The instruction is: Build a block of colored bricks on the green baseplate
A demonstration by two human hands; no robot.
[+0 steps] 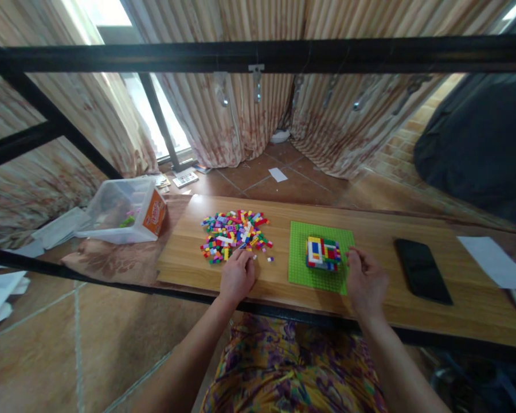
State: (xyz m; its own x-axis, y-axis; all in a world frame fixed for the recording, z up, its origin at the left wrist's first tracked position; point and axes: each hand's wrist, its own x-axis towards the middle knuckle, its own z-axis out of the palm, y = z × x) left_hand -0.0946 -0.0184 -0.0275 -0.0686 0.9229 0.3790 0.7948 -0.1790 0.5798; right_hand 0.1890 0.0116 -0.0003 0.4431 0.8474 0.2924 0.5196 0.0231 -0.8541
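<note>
My left hand [238,274] rests at the front edge of a heap of small coloured building bricks [232,234]. Its fingers are curled down and together; what lies under the tips is hidden. Close to those fingers lie a few loose bricks, one of them white and blue [270,259]. A green baseplate [298,275] lies to the right, bearing a low block-shaped build of mixed-colour bricks [323,252]. At the plate's right edge is my right hand [367,280], thumb and forefinger closed in a pinch. Anything between them is too small to make out.
A black phone [422,271] and a white sheet of paper [496,261] are on the right of the wooden table [184,252]. Beyond its left end stands a clear plastic box [112,209] with an orange label. A black metal bar [258,56] crosses above.
</note>
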